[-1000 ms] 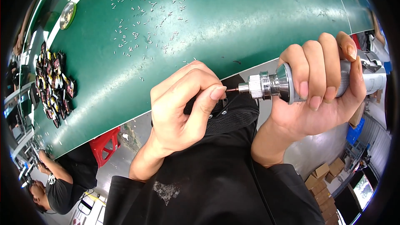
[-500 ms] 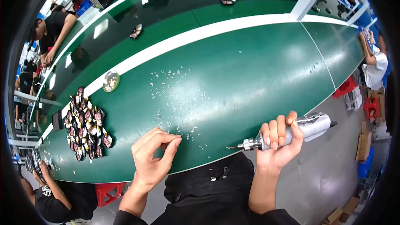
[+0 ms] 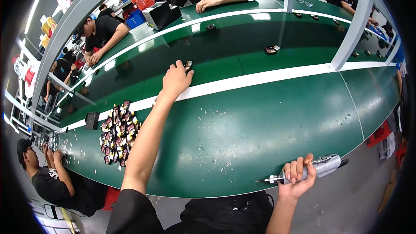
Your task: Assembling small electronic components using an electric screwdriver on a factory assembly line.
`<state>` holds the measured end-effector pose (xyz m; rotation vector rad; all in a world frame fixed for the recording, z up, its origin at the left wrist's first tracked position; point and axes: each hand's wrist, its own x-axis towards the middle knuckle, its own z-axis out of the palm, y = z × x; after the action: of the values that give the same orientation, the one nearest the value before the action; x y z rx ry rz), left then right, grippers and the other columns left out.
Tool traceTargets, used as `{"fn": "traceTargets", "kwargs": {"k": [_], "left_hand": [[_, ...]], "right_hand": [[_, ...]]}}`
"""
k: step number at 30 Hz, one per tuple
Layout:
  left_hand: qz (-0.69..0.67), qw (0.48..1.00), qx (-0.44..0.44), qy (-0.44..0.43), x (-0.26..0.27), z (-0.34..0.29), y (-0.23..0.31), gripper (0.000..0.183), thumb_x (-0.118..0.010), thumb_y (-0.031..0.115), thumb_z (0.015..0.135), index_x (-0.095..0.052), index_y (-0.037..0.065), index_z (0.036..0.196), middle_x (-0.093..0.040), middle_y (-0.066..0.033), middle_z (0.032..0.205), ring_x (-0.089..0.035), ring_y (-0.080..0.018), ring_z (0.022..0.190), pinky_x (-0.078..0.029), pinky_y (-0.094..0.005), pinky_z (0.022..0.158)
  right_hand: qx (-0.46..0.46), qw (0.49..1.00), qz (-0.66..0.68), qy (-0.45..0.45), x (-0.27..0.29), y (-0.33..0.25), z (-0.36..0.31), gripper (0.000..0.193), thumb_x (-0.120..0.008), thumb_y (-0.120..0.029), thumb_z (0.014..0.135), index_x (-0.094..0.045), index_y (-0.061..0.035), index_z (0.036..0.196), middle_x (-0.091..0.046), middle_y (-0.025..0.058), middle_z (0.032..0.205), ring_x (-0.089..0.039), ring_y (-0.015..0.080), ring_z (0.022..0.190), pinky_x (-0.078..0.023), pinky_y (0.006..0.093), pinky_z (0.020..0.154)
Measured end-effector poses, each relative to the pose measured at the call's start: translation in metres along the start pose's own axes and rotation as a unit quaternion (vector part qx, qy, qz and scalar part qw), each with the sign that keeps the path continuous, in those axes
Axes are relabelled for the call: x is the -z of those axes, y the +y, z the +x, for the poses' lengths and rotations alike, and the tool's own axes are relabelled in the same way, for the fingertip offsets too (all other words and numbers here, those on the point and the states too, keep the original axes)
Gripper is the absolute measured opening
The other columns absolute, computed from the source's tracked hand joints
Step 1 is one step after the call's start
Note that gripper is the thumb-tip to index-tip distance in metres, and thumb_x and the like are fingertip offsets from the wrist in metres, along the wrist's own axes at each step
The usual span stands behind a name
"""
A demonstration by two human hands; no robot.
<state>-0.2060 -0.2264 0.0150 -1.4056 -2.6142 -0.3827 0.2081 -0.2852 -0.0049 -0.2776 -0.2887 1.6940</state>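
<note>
My left hand (image 3: pixel 175 81) stretches far across the table's white rail to the belt beyond. Its fingers and thumb are apart around a small dark device (image 3: pixel 188 65) with a pale label; whether they touch it I cannot tell. My right hand (image 3: pixel 298 177) is wrapped round a silver-grey electric screwdriver (image 3: pixel 326 166), held over the table's near edge. The thin bit of that screwdriver points left. To the left of my left forearm lies a heap of small black devices (image 3: pixel 117 136) with yellow, white and pink parts.
Tiny white bits (image 3: pixel 216 147) lie scattered on the green table (image 3: pixel 294 125). A dark box (image 3: pixel 92 121) stands behind the heap. Another device (image 3: pixel 272 50) sits on the belt (image 3: pixel 225 67). Grey frame posts (image 3: pixel 357 21) rise at the right. Co-workers sit at the left and far side.
My left hand has gone from above the near table, fingertips pinched, out to the belt device, and its fingers have spread. The right hand still grips the screwdriver. The view has shifted.
</note>
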Motion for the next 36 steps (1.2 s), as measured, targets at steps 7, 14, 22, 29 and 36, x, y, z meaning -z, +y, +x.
{"fn": "traceTargets", "kwargs": {"k": [7,14,22,29,36], "left_hand": [[0.029,0.999,-0.031,0.026,-0.013,0.023,-0.009,0.043,-0.067,0.021,0.08,-0.05,-0.004,0.111,-0.06,-0.027,0.097,-0.059,-0.0414,0.093,-0.049,-0.0469,0.081],[-0.147,0.981,-0.124,0.035,-0.012,0.019,-0.033,0.036,-0.065,0.002,0.075,-0.058,-0.003,0.109,-0.066,-0.0207,0.101,-0.064,-0.0342,0.094,-0.05,-0.0375,0.084],[-0.27,0.853,-0.427,-0.127,0.039,-0.142,0.12,0.05,-0.059,-0.011,0.073,-0.052,-0.002,0.122,-0.056,-0.0182,0.119,-0.052,-0.0346,0.112,-0.045,-0.0401,0.093],[-0.226,0.812,-0.497,-0.204,0.044,-0.213,0.143,0.049,-0.056,-0.01,0.075,-0.051,-0.006,0.123,-0.05,-0.018,0.13,-0.05,-0.0354,0.114,-0.047,-0.0403,0.092],[-0.277,0.818,-0.479,-0.156,0.039,-0.222,0.15,0.04,-0.065,-0.007,0.069,-0.057,-0.006,0.108,-0.059,-0.0168,0.114,-0.057,-0.0331,0.102,-0.051,-0.0386,0.084]], "right_hand": [[-0.036,0.999,0.041,-0.001,0.007,-0.006,0.001,0.009,-0.045,-0.015,0.091,-0.043,-0.0076,0.086,-0.034,-0.001,0.051,-0.033,0.0094,0.038,-0.035,0.0265,0.041],[-0.054,0.998,0.04,-0.011,0.006,-0.009,-0.002,0.01,-0.045,-0.016,0.091,-0.044,-0.0074,0.086,-0.035,-0.001,0.051,-0.033,0.0096,0.039,-0.036,0.0269,0.043],[-0.074,0.996,0.045,-0.028,0.01,-0.013,-0.004,0.009,-0.048,-0.015,0.091,-0.047,-0.0067,0.087,-0.036,-0.002,0.051,-0.036,0.0083,0.04,-0.036,0.0256,0.046],[-0.091,0.996,0.009,-0.019,0.009,-0.019,-0.028,0.01,-0.045,-0.016,0.092,-0.048,-0.0065,0.088,-0.036,-0.0018,0.051,-0.035,0.0093,0.039,-0.037,0.0263,0.046],[-0.11,0.993,-0.041,-0.026,0.006,-0.012,-0.052,0.011,-0.043,-0.016,0.091,-0.048,-0.0066,0.088,-0.037,-0.0006,0.051,-0.036,0.0108,0.039,-0.039,0.0281,0.046]]}}
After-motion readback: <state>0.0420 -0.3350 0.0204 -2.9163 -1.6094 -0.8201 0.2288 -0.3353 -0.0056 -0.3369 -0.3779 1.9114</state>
